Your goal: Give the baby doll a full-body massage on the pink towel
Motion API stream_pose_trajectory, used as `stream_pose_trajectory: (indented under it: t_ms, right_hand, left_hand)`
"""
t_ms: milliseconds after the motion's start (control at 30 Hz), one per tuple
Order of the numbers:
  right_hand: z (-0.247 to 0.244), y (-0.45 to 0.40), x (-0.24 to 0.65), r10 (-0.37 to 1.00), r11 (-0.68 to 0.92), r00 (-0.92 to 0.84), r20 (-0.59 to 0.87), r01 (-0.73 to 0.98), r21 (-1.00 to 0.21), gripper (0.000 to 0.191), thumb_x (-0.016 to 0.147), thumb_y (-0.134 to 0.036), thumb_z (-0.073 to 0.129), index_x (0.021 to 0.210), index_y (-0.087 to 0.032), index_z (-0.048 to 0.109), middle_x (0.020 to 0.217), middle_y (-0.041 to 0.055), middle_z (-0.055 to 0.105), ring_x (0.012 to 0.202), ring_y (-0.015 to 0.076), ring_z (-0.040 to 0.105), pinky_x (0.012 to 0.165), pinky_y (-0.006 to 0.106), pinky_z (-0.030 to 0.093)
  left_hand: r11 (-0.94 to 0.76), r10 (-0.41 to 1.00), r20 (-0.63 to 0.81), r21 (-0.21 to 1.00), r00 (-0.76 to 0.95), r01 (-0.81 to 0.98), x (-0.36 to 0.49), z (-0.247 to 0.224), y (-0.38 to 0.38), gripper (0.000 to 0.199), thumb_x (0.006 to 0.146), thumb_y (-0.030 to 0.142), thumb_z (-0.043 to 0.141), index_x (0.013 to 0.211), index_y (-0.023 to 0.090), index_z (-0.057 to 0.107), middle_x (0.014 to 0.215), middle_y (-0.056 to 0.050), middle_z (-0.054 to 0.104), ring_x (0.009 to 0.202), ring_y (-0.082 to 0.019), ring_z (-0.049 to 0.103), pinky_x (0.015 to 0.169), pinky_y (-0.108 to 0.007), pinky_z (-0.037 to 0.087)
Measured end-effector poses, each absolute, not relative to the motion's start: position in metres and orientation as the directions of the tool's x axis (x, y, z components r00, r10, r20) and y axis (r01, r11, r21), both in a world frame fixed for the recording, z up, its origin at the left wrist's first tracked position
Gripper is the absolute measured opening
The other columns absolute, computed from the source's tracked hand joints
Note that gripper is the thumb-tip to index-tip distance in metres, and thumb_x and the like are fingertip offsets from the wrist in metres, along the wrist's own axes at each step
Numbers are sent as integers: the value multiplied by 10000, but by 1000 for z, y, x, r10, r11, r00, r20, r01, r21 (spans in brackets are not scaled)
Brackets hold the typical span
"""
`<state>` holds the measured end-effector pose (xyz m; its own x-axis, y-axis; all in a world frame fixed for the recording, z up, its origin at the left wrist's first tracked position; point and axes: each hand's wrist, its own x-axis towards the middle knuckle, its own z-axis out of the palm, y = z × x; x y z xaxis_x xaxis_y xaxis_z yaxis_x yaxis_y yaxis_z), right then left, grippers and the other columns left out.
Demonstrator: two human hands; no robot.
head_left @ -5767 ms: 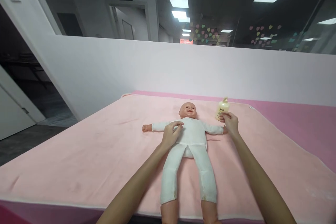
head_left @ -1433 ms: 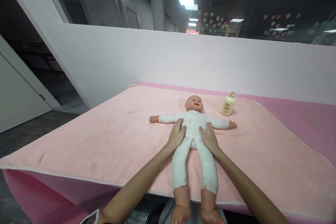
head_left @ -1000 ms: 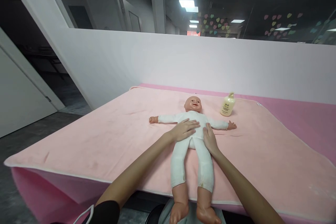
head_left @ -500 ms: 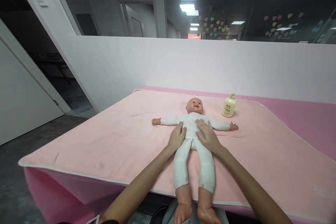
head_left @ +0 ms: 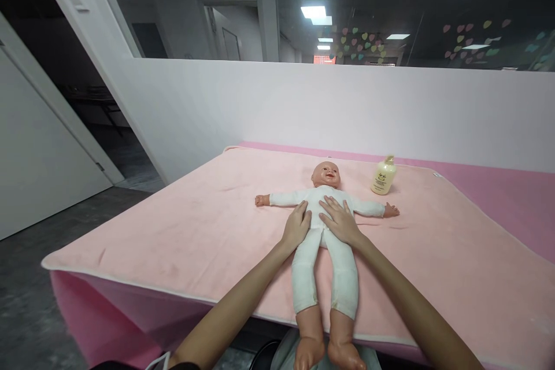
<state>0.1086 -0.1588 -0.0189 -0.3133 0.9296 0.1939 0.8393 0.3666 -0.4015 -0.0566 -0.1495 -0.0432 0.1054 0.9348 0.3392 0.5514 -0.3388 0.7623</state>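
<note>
A baby doll [head_left: 315, 213] with a white cloth body lies face up, head away from me and arms stretched sideways. Its bare feet hang over the near edge of the table. My left hand [head_left: 297, 225] rests along the left side of its belly, fingers extended and pointing toward the chest. On the right side of the belly lies my right hand [head_left: 340, 221], flat with the fingers spread. Neither hand grips anything. A pale yellow pump bottle [head_left: 383, 176] stands upright beyond the doll's arm on the right.
A light pink blanket [head_left: 186, 225] covers the table, over a darker pink cover [head_left: 498, 202] seen at the right and back. Behind rises a white half wall [head_left: 303, 101] with glass above. At the left is a white door [head_left: 43, 144] beside a dark opening.
My right hand has slid slightly inward across the doll's belly and now looks sharp instead of blurred. My left hand stays at the doll's side. The whole view has shifted a little.
</note>
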Motion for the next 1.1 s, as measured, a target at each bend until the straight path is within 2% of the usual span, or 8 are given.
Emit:
stream_pose_trajectory:
  t_ms: [267,400,533,667,767,833,967,1100]
  right_hand:
    - [-38,-166,110,980,-66,163,113,806,-588,810,843,-558,341,1417,-7,188,1494,173,151,1389,276,114,1104,488,113]
    - [-59,-165,119,955,-50,258,146,625,-779,908,782,-629,389,1395,22,228,1473,233,179,1383,315,116,1110,472,125]
    - [-75,-161,124,934,25,310,179,443,-896,857,777,-610,408,1383,-19,271,1469,224,202,1381,313,130,1112,496,114]
    - [-82,-158,124,925,64,320,207,405,-912,794,799,-574,394,1372,-31,297,1466,211,223,1384,301,126,1116,496,104]
    - [-82,-158,123,922,59,325,209,417,-907,752,822,-550,356,1369,-36,310,1461,200,247,1383,293,139,1117,489,111]
    - [-80,-160,123,922,56,325,212,429,-902,725,837,-534,322,1370,-42,312,1461,192,253,1384,286,143,1116,488,119]
    - [-76,-162,123,928,43,310,208,464,-885,698,850,-491,289,1364,-20,314,1460,196,255,1381,277,158,1120,472,119]
    - [-76,-162,122,928,63,298,223,465,-883,674,849,-467,304,1370,-39,314,1461,179,262,1379,269,169,1126,465,117]
  left_hand:
    - [-342,934,337,751,117,564,-55,-39,-151,485,856,304,367,1265,69,479,1353,-148,464,1278,-205,407,1090,-370,286]
    - [-310,948,287,741,136,596,-58,-33,-152,498,862,325,367,1293,89,451,1372,-141,443,1283,-218,398,1089,-390,280]
    - [-332,942,283,705,180,626,-65,-23,-152,520,863,341,387,1322,99,420,1391,-138,418,1306,-232,363,1089,-408,273]
    - [-605,792,397,609,464,512,-62,-4,-163,442,881,352,386,1291,217,483,1372,-50,460,1329,-200,327,1105,-406,243]
    - [-742,598,280,548,751,386,-52,8,-170,356,898,350,368,1176,306,586,1301,6,536,1294,-170,386,1125,-391,184]
    - [-776,531,225,517,817,362,-47,10,-166,351,902,363,362,1174,333,583,1329,24,505,1301,-159,375,1133,-386,141]
    - [-732,632,209,478,746,486,-43,2,-145,441,891,419,365,1300,290,464,1419,-20,384,1346,-180,292,1126,-415,114]
    - [-513,854,234,524,464,680,-43,-10,-141,581,877,449,359,1356,121,384,1440,-143,323,1366,-250,231,1113,-445,149]
